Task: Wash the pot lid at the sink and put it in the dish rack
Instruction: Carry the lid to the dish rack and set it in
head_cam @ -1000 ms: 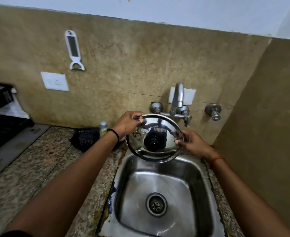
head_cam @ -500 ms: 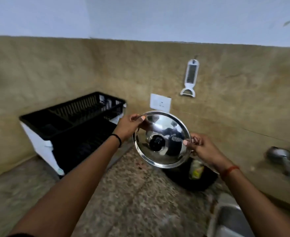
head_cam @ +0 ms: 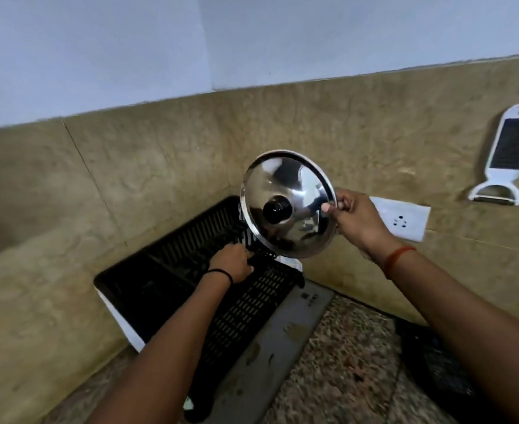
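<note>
The washing looks done and the step in hand is the racking: the pot lid is held in the air in the middle of the frame, just above the far right corner of the black dish rack, which sits in the lower left centre against the tiled wall. The right hand pinches the lid's right rim between thumb and curled fingers and carries it alone. The left hand is down at the rack, its fingers curled over the black grid near the rack's right edge, apparently gripping it to steady or shift it; exactly what it clasps is hard to tell. The lid stands nearly on edge, its domed top and black knob facing the camera and slightly down to the left, its flat plane running from upper left to lower right. As a round disc it has no true long axis. The next move probably calls for lowering it rim-first into the rack's slots, keeping it upright so it drains, and clear of the left hand.
</note>
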